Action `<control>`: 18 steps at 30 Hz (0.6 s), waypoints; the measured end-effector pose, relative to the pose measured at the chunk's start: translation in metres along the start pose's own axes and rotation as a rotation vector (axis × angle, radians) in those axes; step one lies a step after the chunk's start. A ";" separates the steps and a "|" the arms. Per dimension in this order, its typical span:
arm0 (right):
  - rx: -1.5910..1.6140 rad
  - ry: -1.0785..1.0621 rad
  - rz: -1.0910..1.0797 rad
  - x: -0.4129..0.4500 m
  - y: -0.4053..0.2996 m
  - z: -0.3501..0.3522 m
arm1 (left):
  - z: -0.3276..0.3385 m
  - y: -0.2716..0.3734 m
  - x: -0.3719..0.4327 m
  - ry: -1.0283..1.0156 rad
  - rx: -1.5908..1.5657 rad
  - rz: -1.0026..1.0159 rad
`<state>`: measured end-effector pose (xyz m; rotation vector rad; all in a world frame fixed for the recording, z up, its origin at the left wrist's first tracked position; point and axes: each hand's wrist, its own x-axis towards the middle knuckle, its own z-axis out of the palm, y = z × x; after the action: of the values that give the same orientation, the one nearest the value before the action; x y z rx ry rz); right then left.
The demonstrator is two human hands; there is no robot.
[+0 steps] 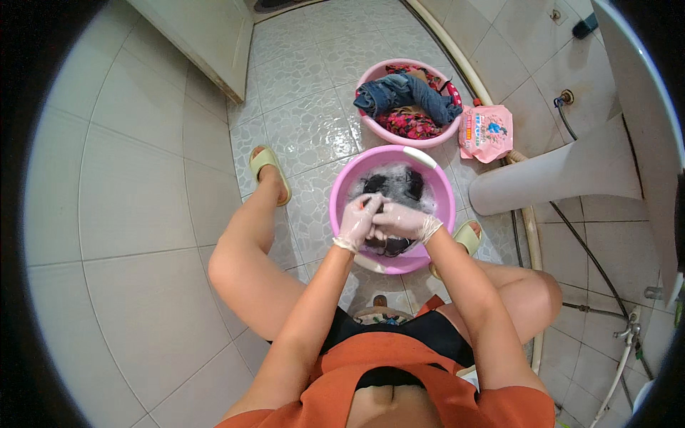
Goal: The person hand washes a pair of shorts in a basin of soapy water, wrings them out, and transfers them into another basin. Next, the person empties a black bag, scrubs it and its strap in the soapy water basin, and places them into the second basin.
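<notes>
A pink-purple plastic basin (pixel 338 184) with white grips stands on the floor before me, holding foamy water (pixel 396 174). Black cloth (pixel 414 184) lies in the suds, and more dark cloth (pixel 393 247) shows below my hands. My left hand (pixel 355 220), in a thin whitish glove, is pressed against my right hand (pixel 402 218), gloved alike. Both are closed around a small bunch of dark cloth (pixel 379 205) above the water. A speck of orange shows by my left fingers. The fingers hide most of the held piece.
Behind stands a pink basin (pixel 415 143) heaped with jeans (pixel 406 93) and floral cloth (pixel 409 125). A pink printed pouch (pixel 487 132) rests beside it. At right are a white sink pedestal (pixel 551 182), pipes (pixel 530 235) and hoses. A door (pixel 203 43) stands at upper left.
</notes>
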<state>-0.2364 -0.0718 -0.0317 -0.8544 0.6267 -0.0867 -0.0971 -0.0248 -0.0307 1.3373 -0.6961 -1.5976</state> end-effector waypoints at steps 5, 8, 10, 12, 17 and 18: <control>0.150 0.762 -0.441 0.019 -0.013 -0.011 | -0.053 0.024 0.020 0.518 -0.236 0.264; -0.620 0.918 -0.255 0.067 0.042 -0.018 | -0.064 0.045 0.021 0.617 -0.331 0.268; -1.198 0.806 -0.096 0.090 0.090 -0.013 | -0.046 0.057 0.019 0.573 -0.382 0.226; -1.252 0.701 0.276 0.103 0.103 0.031 | -0.068 0.043 0.002 0.599 -0.493 0.167; -1.109 0.804 0.506 0.072 0.115 -0.014 | -0.072 0.021 -0.014 0.639 -0.689 -0.128; -1.163 0.759 0.530 0.068 0.117 -0.018 | -0.074 0.021 -0.017 0.694 -0.698 -0.187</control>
<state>-0.2113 -0.0278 -0.1582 -1.7554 1.6719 0.5109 -0.0199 -0.0089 -0.0241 1.2982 0.3895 -1.2042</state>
